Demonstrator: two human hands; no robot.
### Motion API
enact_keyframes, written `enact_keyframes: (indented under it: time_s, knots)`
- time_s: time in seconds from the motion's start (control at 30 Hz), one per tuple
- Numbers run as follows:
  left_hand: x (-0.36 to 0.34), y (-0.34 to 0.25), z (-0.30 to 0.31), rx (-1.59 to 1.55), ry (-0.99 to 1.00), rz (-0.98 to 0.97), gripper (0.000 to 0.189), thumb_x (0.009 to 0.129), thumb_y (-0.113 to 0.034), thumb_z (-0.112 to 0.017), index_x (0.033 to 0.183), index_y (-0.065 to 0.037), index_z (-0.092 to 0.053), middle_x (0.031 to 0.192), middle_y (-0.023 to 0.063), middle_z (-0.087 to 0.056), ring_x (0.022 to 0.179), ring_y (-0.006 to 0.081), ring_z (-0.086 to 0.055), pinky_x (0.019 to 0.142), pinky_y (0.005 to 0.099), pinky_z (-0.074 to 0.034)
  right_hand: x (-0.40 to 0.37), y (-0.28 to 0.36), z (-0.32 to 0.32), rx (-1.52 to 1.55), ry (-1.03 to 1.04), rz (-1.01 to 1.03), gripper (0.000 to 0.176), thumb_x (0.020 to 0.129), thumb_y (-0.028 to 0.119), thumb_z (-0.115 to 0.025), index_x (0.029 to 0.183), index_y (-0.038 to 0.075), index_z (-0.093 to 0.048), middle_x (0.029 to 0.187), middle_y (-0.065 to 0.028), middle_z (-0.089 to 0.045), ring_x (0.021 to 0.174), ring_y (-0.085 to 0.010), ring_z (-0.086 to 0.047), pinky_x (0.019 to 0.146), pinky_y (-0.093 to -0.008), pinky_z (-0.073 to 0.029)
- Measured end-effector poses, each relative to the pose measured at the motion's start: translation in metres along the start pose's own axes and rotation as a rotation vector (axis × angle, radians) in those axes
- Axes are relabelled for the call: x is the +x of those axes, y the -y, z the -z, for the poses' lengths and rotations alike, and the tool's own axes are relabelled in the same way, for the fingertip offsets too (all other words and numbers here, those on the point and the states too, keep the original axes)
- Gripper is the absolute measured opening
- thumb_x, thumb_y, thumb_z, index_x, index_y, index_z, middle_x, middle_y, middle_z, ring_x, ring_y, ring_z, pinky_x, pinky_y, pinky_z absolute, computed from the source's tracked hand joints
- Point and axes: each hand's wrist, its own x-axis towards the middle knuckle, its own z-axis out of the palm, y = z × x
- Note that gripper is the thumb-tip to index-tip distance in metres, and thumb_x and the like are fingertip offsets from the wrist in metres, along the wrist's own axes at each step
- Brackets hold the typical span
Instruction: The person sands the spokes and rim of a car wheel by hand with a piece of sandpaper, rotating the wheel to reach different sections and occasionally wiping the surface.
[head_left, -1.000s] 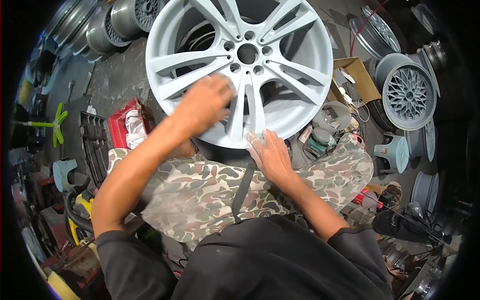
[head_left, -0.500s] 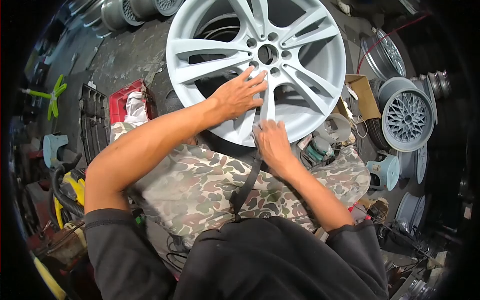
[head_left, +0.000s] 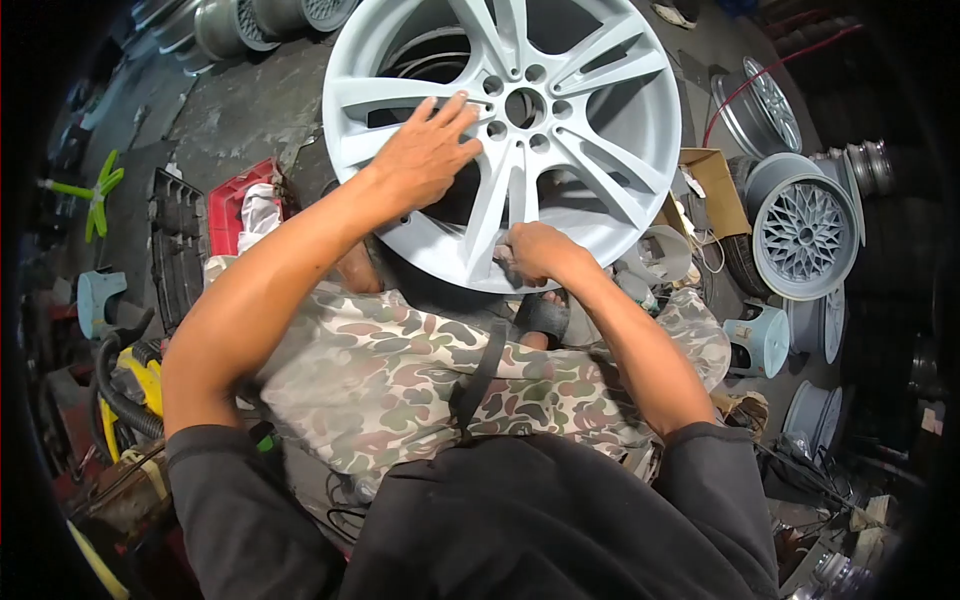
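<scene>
A large pale grey wheel rim (head_left: 497,208) with split spokes stands in front of me, its face turned up toward me. My left hand (head_left: 425,150) lies on a left-hand spoke near the hub, fingers spread and holding nothing. At the rim's lower edge, between the bottom spokes, my right hand (head_left: 545,253) is closed with its fingers curled against the inner surface. A small greyish scrap shows by its fingertips; its kind cannot be made out. The right fingertips are partly hidden.
Right of the wheel are a cardboard box (head_left: 722,190), a mesh-faced rim (head_left: 806,237) and a light blue stool (head_left: 757,340). On the left are a red crate (head_left: 225,208), a black grille (head_left: 180,245) and a yellow tool with a hose (head_left: 143,380).
My left hand has shifted left from the lower spoke to the left-hand spoke. My right hand has turned and curled in at the rim's lower edge. The view has shifted slightly.
</scene>
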Motion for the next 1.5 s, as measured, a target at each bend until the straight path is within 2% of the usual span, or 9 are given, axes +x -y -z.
enact_keyframes:
  time_s: [0.07,0.33,0.53,0.6,0.67,0.93,1.13,1.27,1.5]
  knots:
    - [-0.002,0.002,0.0,-0.007,-0.024,0.009,0.051,0.075,-0.01,-0.077,0.124,-0.009,-0.063,0.148,0.0185,-0.049,0.148,0.0378,-0.037,0.119,0.0509,-0.035,0.007,-0.004,0.009,0.106,0.311,0.024,0.031,0.096,0.023,-0.064,0.096,-0.007,-0.073,0.084,-0.0227,-0.075,0.077,-0.039,-0.075,0.069,-0.0456,-0.059]
    - [-0.004,0.017,0.014,-0.11,0.099,0.044,0.048,0.079,-0.011,-0.075,0.125,-0.007,-0.063,0.136,0.0187,-0.054,0.145,0.0383,-0.041,0.112,0.0483,-0.043,0.009,0.001,0.015,0.2,0.395,-0.02,0.025,0.098,0.018,-0.058,0.101,-0.001,-0.073,0.071,-0.012,-0.072,0.054,-0.0181,-0.063,0.049,-0.0377,-0.05]
    - [-0.004,0.025,0.031,-0.269,0.118,0.1,0.043,0.084,-0.012,-0.075,0.125,-0.005,-0.063,0.132,0.0191,-0.056,0.136,0.0388,-0.048,0.107,0.0471,-0.047,-0.011,-0.005,-0.003,0.027,0.214,0.085,0.03,0.102,0.026,-0.056,0.11,0.003,-0.074,0.084,-0.026,-0.073,0.076,-0.0413,-0.072,0.071,-0.0501,-0.056]
    - [-0.008,0.028,0.032,-0.29,0.132,0.121,0.043,0.085,-0.013,-0.075,0.125,-0.004,-0.063,0.131,0.0186,-0.056,0.133,0.0382,-0.05,0.105,0.0467,-0.048,-0.04,-0.004,-0.004,0.305,0.071,0.173,0.034,0.103,0.029,-0.054,0.12,0.005,-0.072,0.096,-0.0312,-0.071,0.093,-0.0494,-0.068,0.086,-0.0541,-0.054]
    - [-0.009,0.029,0.029,-0.271,0.027,0.1,0.045,0.085,-0.013,-0.076,0.127,-0.005,-0.063,0.13,0.0175,-0.058,0.127,0.0367,-0.054,0.103,0.046,-0.049,-0.036,-0.015,-0.029,0.253,-0.02,0.194,0.037,0.104,0.031,-0.052,0.127,0.008,-0.07,0.102,-0.0309,-0.071,0.096,-0.0479,-0.069,0.089,-0.054,-0.054]
    - [0.003,0.026,0.034,-0.28,0.053,0.119,0.042,0.087,-0.016,-0.075,0.126,-0.004,-0.065,0.127,0.0185,-0.06,0.124,0.0377,-0.057,0.104,0.0462,-0.049,-0.011,-0.004,-0.038,0.105,-0.006,0.077,0.035,0.101,0.03,-0.055,0.098,-0.001,-0.072,0.088,-0.0272,-0.072,0.088,-0.0479,-0.07,0.083,-0.0543,-0.055]
    - [0.008,0.026,0.037,-0.319,0.136,0.141,0.042,0.09,-0.02,-0.073,0.127,-0.003,-0.065,0.126,0.0191,-0.061,0.124,0.0377,-0.057,0.105,0.0459,-0.049,-0.083,0.021,-0.032,0.466,-0.197,0.079,0.029,0.105,0.024,-0.051,0.106,0.001,-0.069,0.086,-0.0298,-0.068,0.086,-0.0502,-0.065,0.078,-0.0566,-0.05]
    - [0.005,0.03,0.036,-0.339,0.132,0.128,0.042,0.091,-0.022,-0.073,0.127,-0.002,-0.065,0.125,0.0191,-0.062,0.122,0.0383,-0.058,0.105,0.0458,-0.049,-0.078,0.004,-0.049,0.195,-0.476,0.262,0.025,0.101,0.02,-0.054,0.109,0.005,-0.073,0.084,-0.0244,-0.069,0.079,-0.0447,-0.067,0.074,-0.0526,-0.054]
    - [0.001,0.034,0.05,-0.35,0.089,0.192,0.041,0.093,-0.022,-0.07,0.129,-0.003,-0.064,0.126,0.0179,-0.06,0.12,0.0374,-0.058,0.103,0.0469,-0.049,-0.05,0.015,-0.038,-0.272,-0.329,0.265,0.021,0.091,0.012,-0.059,0.1,0.001,-0.074,0.068,-0.0178,-0.069,0.068,-0.0348,-0.072,0.064,-0.0472,-0.056]
